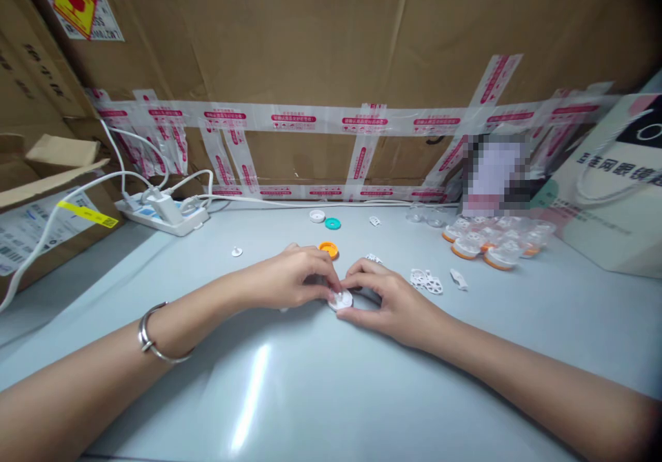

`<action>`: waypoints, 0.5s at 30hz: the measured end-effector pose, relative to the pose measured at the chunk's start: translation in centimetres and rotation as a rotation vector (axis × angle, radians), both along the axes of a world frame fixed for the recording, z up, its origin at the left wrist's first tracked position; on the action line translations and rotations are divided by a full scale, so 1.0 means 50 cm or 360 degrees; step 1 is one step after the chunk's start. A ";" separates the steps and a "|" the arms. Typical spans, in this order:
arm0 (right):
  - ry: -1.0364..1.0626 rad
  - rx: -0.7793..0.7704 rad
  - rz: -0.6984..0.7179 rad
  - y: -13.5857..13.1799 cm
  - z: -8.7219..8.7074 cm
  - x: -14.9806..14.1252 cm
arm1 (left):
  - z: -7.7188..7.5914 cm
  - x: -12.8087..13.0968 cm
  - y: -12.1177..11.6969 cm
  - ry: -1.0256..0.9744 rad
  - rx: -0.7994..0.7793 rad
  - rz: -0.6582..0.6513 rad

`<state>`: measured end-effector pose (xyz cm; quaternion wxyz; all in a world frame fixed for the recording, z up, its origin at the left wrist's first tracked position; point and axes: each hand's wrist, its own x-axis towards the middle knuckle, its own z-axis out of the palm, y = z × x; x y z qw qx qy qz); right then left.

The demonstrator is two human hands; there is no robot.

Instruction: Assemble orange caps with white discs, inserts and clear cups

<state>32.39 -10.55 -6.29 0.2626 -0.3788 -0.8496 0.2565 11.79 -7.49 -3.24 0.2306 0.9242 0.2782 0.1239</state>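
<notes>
Between my two hands a round white plastic disc [341,302] sits low over the table. My right hand [385,300] grips its rim between thumb and fingers. From above, the fingertips of my left hand [300,276] pinch at a tiny white piece on top of the disc; its exact shape is hidden. Just beyond the hands lies an orange round cap [329,249], with a teal disc [332,223] and a white round cap [317,216] farther back. White gear-like parts [427,281] lie right of my right hand, beside a small white piece [458,279].
Clear domed pieces with orange bases [491,241] cluster at the right, near a paper bag [610,186]. A power strip [165,217] with white cables stands back left by an open carton [52,221]. A large taped cardboard box [289,48] walls off the back.
</notes>
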 end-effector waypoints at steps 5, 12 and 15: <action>-0.0009 -0.0011 0.0000 0.000 0.000 0.001 | 0.003 0.012 -0.011 -0.0054 0.0132 0.0030; -0.0021 -0.0004 -0.0004 -0.002 0.003 -0.002 | -0.009 0.028 -0.023 0.0048 0.0371 0.0064; -0.0017 0.0010 -0.0007 -0.001 0.001 0.000 | -0.011 0.027 -0.025 0.0068 0.0406 0.0076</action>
